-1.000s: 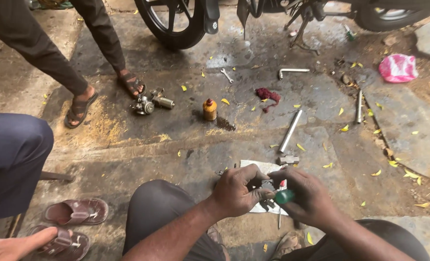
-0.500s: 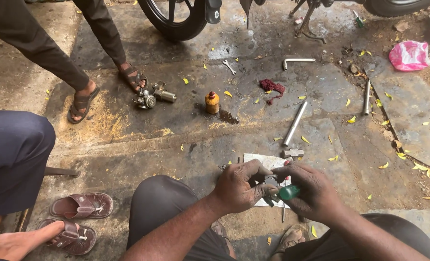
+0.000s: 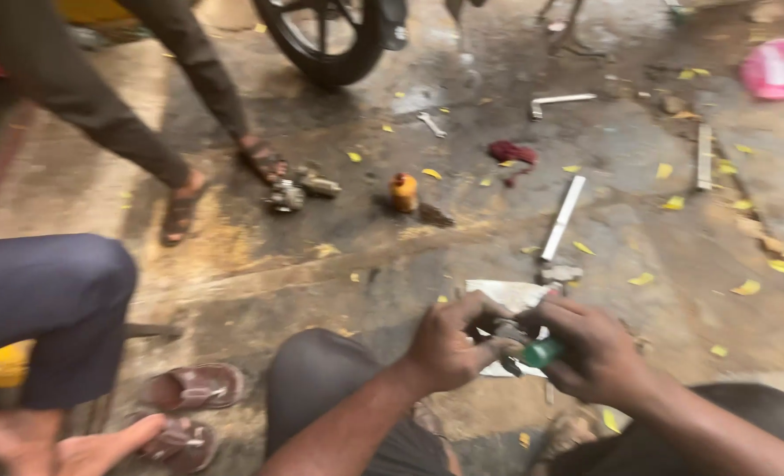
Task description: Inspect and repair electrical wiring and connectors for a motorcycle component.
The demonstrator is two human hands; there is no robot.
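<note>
My left hand (image 3: pixel 449 339) and my right hand (image 3: pixel 590 348) meet low in the frame over a white sheet of paper (image 3: pixel 506 295) on the ground. The left hand pinches a small dark metal part (image 3: pixel 502 335). The right hand grips a tool with a green handle (image 3: pixel 542 353), its tip against that part. My knees frame both hands. The picture is blurred, so finer detail of the part is lost.
On the stained concrete lie a long white socket tool (image 3: pixel 561 219), a small orange bottle (image 3: pixel 403 191), a metal engine piece (image 3: pixel 299 189), a red rag (image 3: pixel 512 152), a spanner (image 3: pixel 430 124). A motorcycle wheel (image 3: pixel 326 40) stands behind. One person stands in sandals (image 3: pixel 180 211); another's knee (image 3: pixel 52 300) is left.
The camera has moved closer and tilted down, so the wheel and tools slid upward in view. My hands stay together on the small part and the green-handled tool.
</note>
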